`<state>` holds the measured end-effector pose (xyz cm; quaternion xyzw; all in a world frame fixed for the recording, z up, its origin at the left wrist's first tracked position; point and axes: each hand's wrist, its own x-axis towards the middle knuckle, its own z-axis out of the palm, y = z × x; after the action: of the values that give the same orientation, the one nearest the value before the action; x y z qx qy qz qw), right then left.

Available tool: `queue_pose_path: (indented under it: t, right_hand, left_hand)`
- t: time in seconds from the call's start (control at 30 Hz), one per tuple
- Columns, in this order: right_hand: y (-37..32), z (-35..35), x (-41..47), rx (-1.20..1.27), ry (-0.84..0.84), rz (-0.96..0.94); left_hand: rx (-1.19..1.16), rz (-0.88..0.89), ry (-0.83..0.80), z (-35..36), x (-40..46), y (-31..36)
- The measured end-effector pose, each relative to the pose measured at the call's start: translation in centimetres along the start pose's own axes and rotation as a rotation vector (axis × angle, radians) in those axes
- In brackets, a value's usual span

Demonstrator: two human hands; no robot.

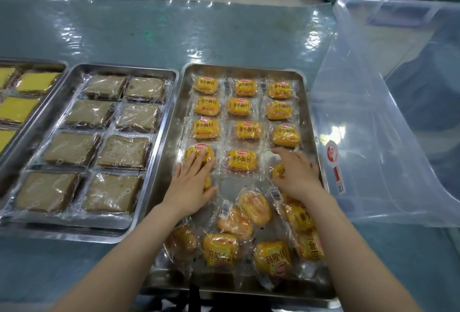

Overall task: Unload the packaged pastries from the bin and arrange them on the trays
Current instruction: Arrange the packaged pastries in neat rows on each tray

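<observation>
The unloading looks finished: the clear bin (388,117) at three o'clock appears empty, and the work in hand is lining up the small yellow bread packs on the right-hand steel tray (174,122). Eleven packs already sit in tidy rows of three across the tray's twelve o'clock half, while a loose heap (249,232) lies jumbled, some label-down, toward six o'clock. The left hand (191,184) lies flat, fingers spread, on the fourth-row pack (199,153) at the tray's nine o'clock side, pressing rather than gripping. The right hand (296,175), also spread and not clamped, covers an upside-down pack (278,173) at the fourth row's three o'clock end. The next move, I judge, is to turn that pack label-up and square it into the row, then draw from the heap. The brown slices (99,142) at nine o'clock are already arranged.
</observation>
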<state>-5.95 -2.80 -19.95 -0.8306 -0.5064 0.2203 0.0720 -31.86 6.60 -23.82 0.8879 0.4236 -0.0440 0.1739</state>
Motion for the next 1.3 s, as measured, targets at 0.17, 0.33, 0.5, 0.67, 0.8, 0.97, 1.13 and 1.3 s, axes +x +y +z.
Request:
queue_pose_path:
  t: [0.17,0.33,0.5,0.67,0.8,0.97,1.13,1.3]
  right_hand:
    - [-0.7,-0.7,0.0,-0.073,0.132,-0.028]
    - [-1.2,-2.4,-0.3,0.126,0.399,-0.027]
    - [-1.4,-2.4,-0.6,0.58,0.433,0.131]
    - [-1.0,-1.6,-0.7,0.674,0.488,0.247]
    - [-0.5,-0.5,-0.7,0.198,0.38,0.244]
    - [-0.4,0.3,-0.5,0.014,0.194,0.027]
    - [-0.2,-0.2,-0.9,0.027,0.146,0.101]
    - [-0.7,0.0,-1.2,0.056,0.123,0.208]
  left_hand:
    - [-0.055,0.005,-0.004,-0.4,0.0,0.1]
    - [-0.081,0.007,-0.031,-0.7,0.1,-0.2]
    - [-0.077,0.004,-0.027,-0.9,0.1,-0.1]
    - [-0.08,0.002,-0.029,-0.9,0.1,-0.2]
    - [-0.092,0.0,-0.029,-1.0,0.2,-0.1]
    - [-0.135,-0.016,0.059,-1.4,0.6,0.2]
    - [-0.161,0.012,0.08,-2.2,1.7,0.6]
    - [-0.028,0.171,0.015,-3.0,3.4,2.2]
